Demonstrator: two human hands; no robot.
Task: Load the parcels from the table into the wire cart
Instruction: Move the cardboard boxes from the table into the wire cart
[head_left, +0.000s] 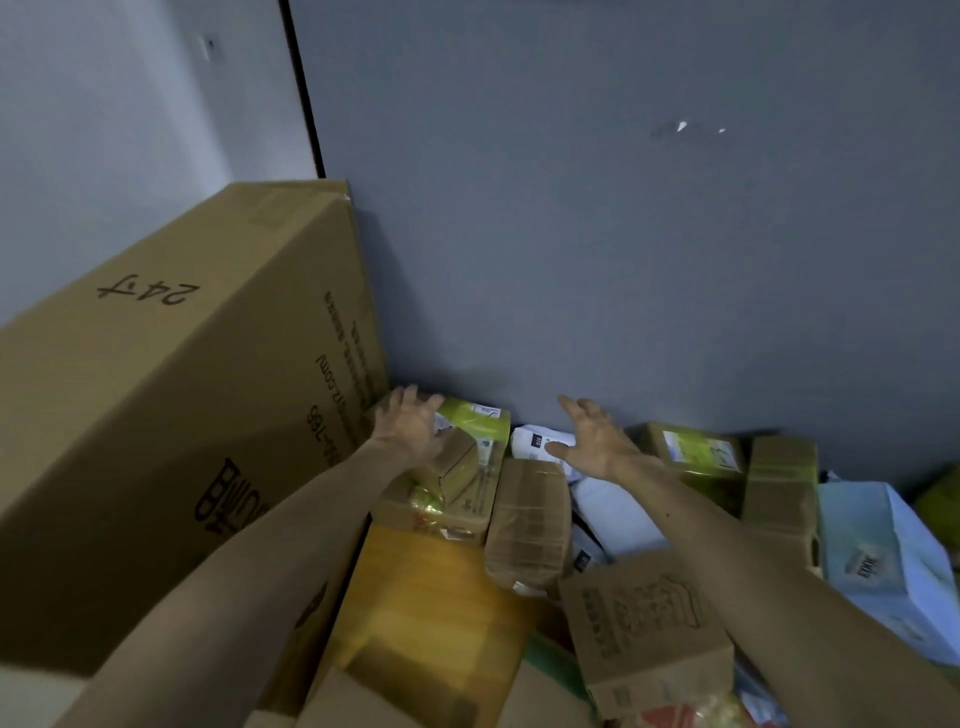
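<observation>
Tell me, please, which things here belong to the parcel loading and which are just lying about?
Job: left hand, touching the green-taped box; right hand, open over the white mailer bag; brown taped parcel; printed carton; pale blue box.
Probably not: large carton marked 24; grey wall. The wire cart is out of view.

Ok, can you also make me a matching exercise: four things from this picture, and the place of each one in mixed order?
Things:
1. big carton
2. left green box
3. white bag
4. pale blue box

Places:
A. far right of the pile
B. under the left hand
C. far left, leaning at the wall
D. beside the thumb of the right hand

Pairs: 1-C, 2-B, 3-D, 4-A
</observation>
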